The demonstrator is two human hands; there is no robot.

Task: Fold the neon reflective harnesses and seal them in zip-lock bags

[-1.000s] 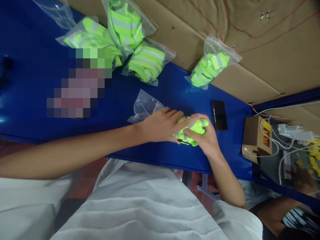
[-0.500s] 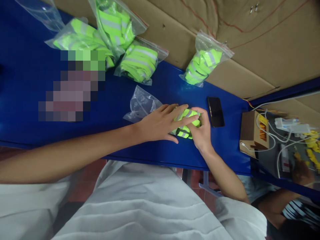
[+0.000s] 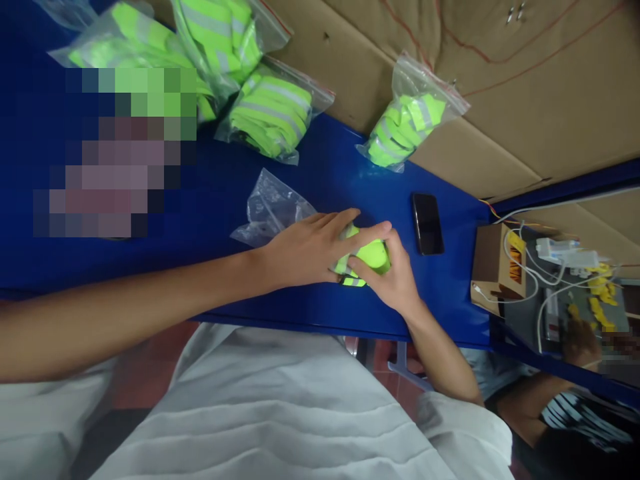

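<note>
Between my hands, above the blue table [image 3: 300,308], is a folded bundle of fluorescent yellow-green reflective strap [image 3: 373,255] with silver stripes and a small black piece at its lower edge. My left hand [image 3: 315,247] reaches over its left side, fingers long across the top and thumb below, pressing on it. From the right, my right hand [image 3: 395,273] grips the bundle, its thumb lying over the front and its fingers behind. A clear plastic bag [image 3: 273,203] lies flat just behind my left hand, partly covered by it.
Several zip bags of reflective strap [image 3: 273,110] lie at the back left, and another filled bag [image 3: 407,127] leans against the cardboard. A black phone [image 3: 427,223] lies right of my hands. Beyond stand a cardboard box [image 3: 493,267], white cables and a co-worker's hand [image 3: 580,340].
My hands and the bundle have shifted slightly left. The bundle has turned, showing a plain yellow-green fold, and my right thumb now lies across its front. My left fingers have closed in around it.
</note>
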